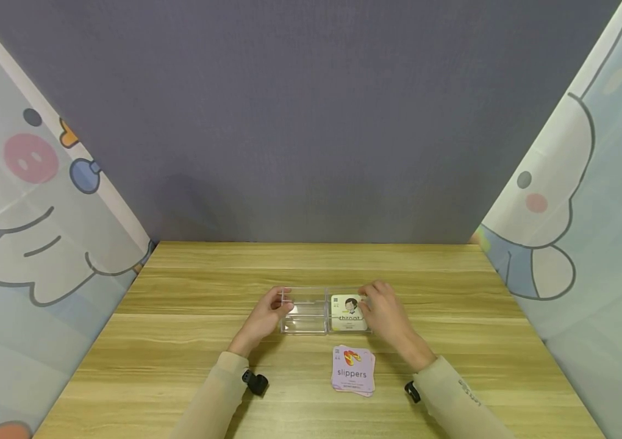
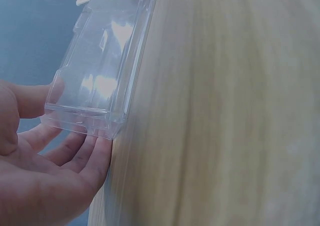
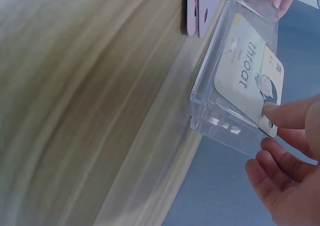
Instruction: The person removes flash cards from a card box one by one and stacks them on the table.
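Observation:
A clear plastic tray (image 1: 304,325) with two side-by-side compartments sits on the table in the head view. My left hand (image 1: 264,315) grips its left end, thumb (image 2: 37,100) on the near-facing side and fingers curled under the end wall in the left wrist view. A pale yellow card marked "throat" (image 1: 349,322) lies in the right compartment. My right hand (image 1: 386,311) pinches that card at its right corner, the thumb (image 3: 287,114) on its printed face and the other fingers curled beside the tray's end wall. The left compartment holds no card.
Nearer the person, a small pile of lilac cards, the top one marked "slippers" (image 1: 353,369), lies on the wooden table (image 1: 207,277). A dark grey panel (image 1: 311,122) stands behind the table, with printed cartoon curtains (image 1: 558,201) at both sides.

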`<state>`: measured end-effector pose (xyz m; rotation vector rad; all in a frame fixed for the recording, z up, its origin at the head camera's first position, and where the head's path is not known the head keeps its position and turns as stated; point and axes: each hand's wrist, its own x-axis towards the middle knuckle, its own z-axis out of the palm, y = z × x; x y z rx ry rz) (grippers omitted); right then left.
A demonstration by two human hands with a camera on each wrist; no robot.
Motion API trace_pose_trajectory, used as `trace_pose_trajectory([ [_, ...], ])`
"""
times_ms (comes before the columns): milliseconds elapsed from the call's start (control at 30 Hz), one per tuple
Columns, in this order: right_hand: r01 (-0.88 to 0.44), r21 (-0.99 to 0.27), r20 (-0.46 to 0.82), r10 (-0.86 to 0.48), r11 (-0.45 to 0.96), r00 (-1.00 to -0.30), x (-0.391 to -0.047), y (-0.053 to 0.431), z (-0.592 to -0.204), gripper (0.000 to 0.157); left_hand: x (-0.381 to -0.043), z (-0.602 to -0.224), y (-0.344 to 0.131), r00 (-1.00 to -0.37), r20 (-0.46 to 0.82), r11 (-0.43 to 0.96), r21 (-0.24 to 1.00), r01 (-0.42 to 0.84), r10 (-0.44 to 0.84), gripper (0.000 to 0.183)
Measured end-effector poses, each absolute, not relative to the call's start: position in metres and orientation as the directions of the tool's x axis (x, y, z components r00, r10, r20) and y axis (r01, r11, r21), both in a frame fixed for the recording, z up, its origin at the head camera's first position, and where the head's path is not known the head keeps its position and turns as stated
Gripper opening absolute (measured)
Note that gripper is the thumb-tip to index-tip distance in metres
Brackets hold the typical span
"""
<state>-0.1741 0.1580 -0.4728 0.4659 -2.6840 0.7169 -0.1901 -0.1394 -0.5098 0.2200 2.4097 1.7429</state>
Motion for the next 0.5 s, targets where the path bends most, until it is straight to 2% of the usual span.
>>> trace_pose_trajectory([
  [500, -0.412, -0.400, 0.412, -0.241, 0.818, -0.879, -0.1752, 0.1589, -0.4767, 0.023, -0.1907, -0.5115, -0.1403, -0.976, -0.044, 0.310, 0.950, 0.025, 0.213, 0.041],
])
